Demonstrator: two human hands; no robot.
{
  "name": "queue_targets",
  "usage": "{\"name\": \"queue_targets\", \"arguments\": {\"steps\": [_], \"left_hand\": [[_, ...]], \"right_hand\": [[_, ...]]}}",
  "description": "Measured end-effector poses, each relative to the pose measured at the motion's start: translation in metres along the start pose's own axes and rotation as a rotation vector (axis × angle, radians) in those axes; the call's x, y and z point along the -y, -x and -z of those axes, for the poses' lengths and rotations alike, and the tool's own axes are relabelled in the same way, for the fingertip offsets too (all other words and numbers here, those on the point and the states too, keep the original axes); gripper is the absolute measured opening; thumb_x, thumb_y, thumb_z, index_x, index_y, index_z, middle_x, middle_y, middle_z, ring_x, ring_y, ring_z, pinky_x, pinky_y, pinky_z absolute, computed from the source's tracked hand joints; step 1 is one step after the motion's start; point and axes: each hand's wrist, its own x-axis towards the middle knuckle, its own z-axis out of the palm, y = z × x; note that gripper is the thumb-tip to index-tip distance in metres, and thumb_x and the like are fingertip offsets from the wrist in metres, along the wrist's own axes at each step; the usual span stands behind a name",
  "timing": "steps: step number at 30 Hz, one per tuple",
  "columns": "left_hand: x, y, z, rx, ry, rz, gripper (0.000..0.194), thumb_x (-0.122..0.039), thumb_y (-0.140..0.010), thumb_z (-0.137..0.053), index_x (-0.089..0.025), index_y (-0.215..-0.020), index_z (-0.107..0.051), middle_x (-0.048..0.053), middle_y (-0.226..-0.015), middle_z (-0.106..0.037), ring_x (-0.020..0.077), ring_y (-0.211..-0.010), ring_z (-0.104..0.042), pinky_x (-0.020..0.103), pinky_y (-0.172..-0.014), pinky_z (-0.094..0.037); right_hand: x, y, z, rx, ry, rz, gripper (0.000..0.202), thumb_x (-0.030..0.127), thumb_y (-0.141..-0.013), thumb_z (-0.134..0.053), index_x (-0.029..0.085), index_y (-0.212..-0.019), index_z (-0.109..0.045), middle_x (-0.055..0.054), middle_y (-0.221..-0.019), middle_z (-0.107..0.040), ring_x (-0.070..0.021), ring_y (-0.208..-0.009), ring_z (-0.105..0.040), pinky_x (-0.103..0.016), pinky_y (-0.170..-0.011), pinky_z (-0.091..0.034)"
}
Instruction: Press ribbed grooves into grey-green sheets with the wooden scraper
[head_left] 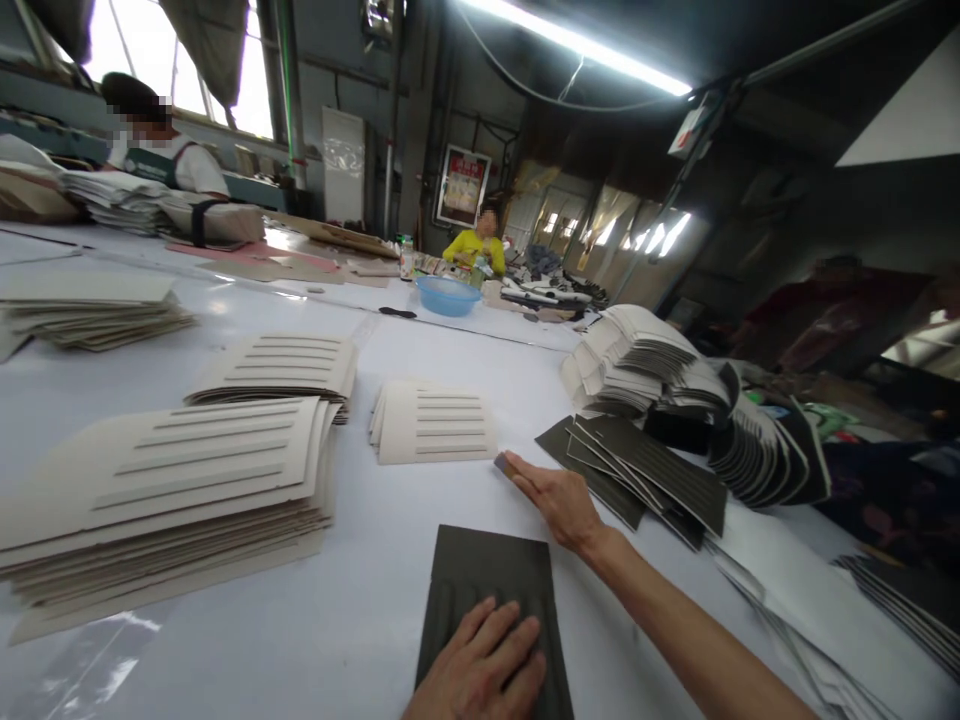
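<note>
My left hand (484, 668) lies flat, fingers outstretched, on a dark grey-green panel (491, 565) with raised ribs, at the front of the table. Further forward, my right hand (559, 500) has its fingers pressed together around a small greyish flat piece (501, 461); its exact kind is too small to make out. That piece is beside the near right corner of a short stack of cream panels with ribbed strips (439, 425). Just right of my right hand, several dark ribbed panels (652, 465) lie fanned out over one another.
Large stacks of cream ribbed panels (202, 460) stand on the left of the white table (390, 620). Curved white pieces (637, 355) are piled at the right, by white sheets (795, 570). A blue basin (448, 296) sits further back. Two people are beyond the table.
</note>
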Motion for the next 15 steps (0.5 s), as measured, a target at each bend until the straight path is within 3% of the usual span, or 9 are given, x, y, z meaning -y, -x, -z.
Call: {"name": "queue_targets", "arguments": {"steps": [3,7,10,15], "left_hand": [[-0.001,0.000,0.000,-0.004,0.002,0.039,0.020,-0.023,-0.095,-0.052,-0.021,-0.113,-0.061,0.002,-0.120,-0.068,0.0223,-0.111,-0.060,0.034,-0.097,-0.045],[-0.004,-0.001,0.001,0.009,0.026,0.076,0.021,-0.021,-0.093,-0.052,-0.021,-0.113,-0.061,0.003,-0.123,-0.067,0.0236,-0.112,-0.060,0.037,-0.098,-0.047],[-0.006,0.000,0.003,0.044,0.080,0.126,0.028,-0.015,-0.089,-0.052,-0.021,-0.115,-0.059,0.004,-0.126,-0.065,0.0250,-0.114,-0.059,0.041,-0.099,-0.047],[-0.009,0.000,0.004,0.129,0.086,0.137,0.044,-0.005,-0.078,-0.050,-0.019,-0.119,-0.056,0.007,-0.130,-0.063,0.0283,-0.118,-0.057,0.046,-0.098,-0.050]], "right_hand": [[-0.002,0.047,0.011,0.014,-0.021,-0.095,0.034,0.031,-0.102,-0.043,0.027,-0.133,-0.056,-0.005,-0.115,-0.069,-0.0185,-0.091,-0.069,-0.029,-0.078,-0.057],[0.013,0.106,0.001,0.067,-0.060,-0.264,0.042,0.032,-0.103,-0.034,0.030,-0.143,-0.048,-0.002,-0.112,-0.073,-0.0196,-0.081,-0.074,-0.025,-0.068,-0.059],[0.023,0.128,-0.019,0.077,0.079,-0.327,0.043,0.032,-0.101,-0.036,0.032,-0.143,-0.048,-0.001,-0.100,-0.076,-0.0211,-0.065,-0.073,-0.025,-0.054,-0.058],[0.026,0.159,-0.039,0.084,0.202,-0.264,0.057,0.020,-0.094,-0.041,0.032,-0.149,-0.038,0.000,-0.067,-0.074,-0.0209,-0.042,-0.066,-0.024,-0.032,-0.047]]}}
